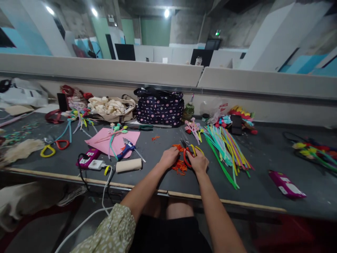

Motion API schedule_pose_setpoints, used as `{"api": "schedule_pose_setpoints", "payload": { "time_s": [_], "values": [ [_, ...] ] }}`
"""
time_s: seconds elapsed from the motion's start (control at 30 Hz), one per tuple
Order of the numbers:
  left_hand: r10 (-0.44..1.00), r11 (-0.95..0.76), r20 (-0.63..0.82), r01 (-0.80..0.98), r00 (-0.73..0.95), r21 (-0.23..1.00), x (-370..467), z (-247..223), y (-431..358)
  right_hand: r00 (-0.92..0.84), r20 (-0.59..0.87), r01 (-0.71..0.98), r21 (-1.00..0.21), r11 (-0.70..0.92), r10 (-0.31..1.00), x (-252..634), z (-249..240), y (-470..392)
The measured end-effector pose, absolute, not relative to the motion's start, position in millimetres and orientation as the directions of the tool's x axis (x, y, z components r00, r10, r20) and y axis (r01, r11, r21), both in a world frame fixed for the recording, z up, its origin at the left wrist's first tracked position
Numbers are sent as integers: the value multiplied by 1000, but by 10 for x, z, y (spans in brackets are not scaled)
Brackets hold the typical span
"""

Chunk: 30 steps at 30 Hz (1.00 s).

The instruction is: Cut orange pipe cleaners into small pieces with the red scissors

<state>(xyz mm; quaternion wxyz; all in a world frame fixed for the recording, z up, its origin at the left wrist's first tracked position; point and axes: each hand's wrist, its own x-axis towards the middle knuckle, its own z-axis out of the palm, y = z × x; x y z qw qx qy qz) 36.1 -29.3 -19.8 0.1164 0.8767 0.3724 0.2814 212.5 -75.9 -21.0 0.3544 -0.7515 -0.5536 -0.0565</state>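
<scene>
My right hand is closed around the handles of a pair of scissors, one handle red and one yellow, blades pointing away from me. Just left of it, my left hand has its fingers curled together at the edge of a pile of small orange cut pieces. What those fingers hold, if anything, is hidden. The pile lies on the dark table between both hands. A few more orange scraps lie farther back.
Right of my hands lies a bundle of coloured pipe cleaners. A power bank sits farther right. On the left are a glue gun, pink paper, a beige roll and a second scissors. A dotted bag stands behind.
</scene>
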Motion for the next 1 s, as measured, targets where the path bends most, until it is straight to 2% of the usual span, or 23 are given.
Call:
{"api": "schedule_pose_setpoints", "payload": {
  "time_s": [0.1, 0.17, 0.23, 0.3, 0.4, 0.6, 0.7, 1.0],
  "values": [
    [747, -663, 477, 456, 463, 594, 320, -165, -273, 367, 498, 875, -472, -110, 785, 2134, -232, -755],
    [820, -566, 476, 329, 317, 756, 276, -150, -238, 362, 509, 876, -473, -97, 781, 2131, -246, -751],
    [909, -410, 389, 142, 152, 901, 226, -147, -187, 353, 518, 875, -477, -79, 780, 2123, -254, -752],
    [962, -264, 269, -79, 51, 961, 177, -151, -128, 324, 532, 880, -474, -42, 782, 2109, -254, -760],
    [989, -138, 148, -308, 9, 941, 106, -160, -35, 229, 569, 898, -437, 55, 790, 2086, -244, -784],
    [1000, -3, 14, -547, 16, 837, 33, -159, 73, -12, 581, 899, -350, 263, 814, 2046, -232, -836],
    [999, 13, 10, -601, 36, 799, 44, -139, 74, -63, 567, 892, -337, 301, 822, 2029, -235, -847],
    [997, 49, 5, -641, 82, 766, 50, -94, 45, -61, 522, 907, -326, 266, 851, 2009, -239, -856]
  ]
}}
